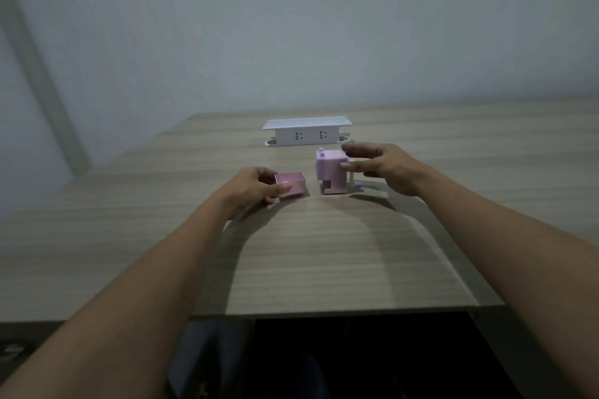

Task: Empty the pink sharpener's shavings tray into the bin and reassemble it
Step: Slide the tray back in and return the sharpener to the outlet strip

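1. Two bare forearms are reaching out over one wooden table, and two pink pieces are sitting on it: one tray and one sharpener.
2. The left hand is gripping the tray from its 9 o'clock side, thumb lying along the near wall and fingers curling round the far one.
3. The tray is resting upright on the table, its open top facing up; I cannot tell whether anything is lying inside.
4. The sharpener is standing upright just beside the tray, at the tray's 3 o'clock, with a narrow strip of table showing between them.
5. The right hand is cupping the sharpener from its 3 o'clock side, the thumb pressing on the near right face and the fingers arching over the far top corner.
6. A notch is showing low on the sharpener's front, and one pale crank handle is hanging down on its right side under the hand.
7. One white socket box is standing at 12 o'clock from the sharpener, well apart, near the far edge, showing two outlets on its front.
8. A grey wall is rising behind the table.
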`<state>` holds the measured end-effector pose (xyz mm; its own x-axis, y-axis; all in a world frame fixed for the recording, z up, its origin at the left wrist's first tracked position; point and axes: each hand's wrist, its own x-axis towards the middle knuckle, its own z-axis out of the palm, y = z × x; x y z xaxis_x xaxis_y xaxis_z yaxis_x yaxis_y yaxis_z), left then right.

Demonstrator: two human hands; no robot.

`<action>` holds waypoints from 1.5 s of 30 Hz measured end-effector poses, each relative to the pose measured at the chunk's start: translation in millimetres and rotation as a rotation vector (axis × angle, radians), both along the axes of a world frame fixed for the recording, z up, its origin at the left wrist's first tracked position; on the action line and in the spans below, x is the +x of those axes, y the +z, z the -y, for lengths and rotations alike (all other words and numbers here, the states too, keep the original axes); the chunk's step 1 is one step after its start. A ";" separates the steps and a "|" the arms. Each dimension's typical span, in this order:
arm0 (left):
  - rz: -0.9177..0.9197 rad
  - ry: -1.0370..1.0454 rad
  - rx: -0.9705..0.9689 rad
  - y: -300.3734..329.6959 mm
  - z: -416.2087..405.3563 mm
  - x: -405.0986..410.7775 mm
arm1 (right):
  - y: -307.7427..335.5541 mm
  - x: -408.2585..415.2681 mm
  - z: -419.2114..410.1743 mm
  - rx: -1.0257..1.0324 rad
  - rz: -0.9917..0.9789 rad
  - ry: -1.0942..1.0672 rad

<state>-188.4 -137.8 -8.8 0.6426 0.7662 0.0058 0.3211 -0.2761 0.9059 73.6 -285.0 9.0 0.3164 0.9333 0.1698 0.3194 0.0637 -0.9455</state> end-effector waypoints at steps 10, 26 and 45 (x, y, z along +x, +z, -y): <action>0.027 -0.020 0.006 -7.2 9.6 28.0 | -20.1 -2.2 -4.1 0.103 -0.081 0.005; 0.064 -0.097 0.001 -5.3 22.6 66.9 | -35.3 4.3 -11.5 0.172 -0.103 0.037; 0.211 -0.130 0.003 11.4 -44.7 120.5 | -16.5 47.4 -76.6 0.140 -0.175 0.013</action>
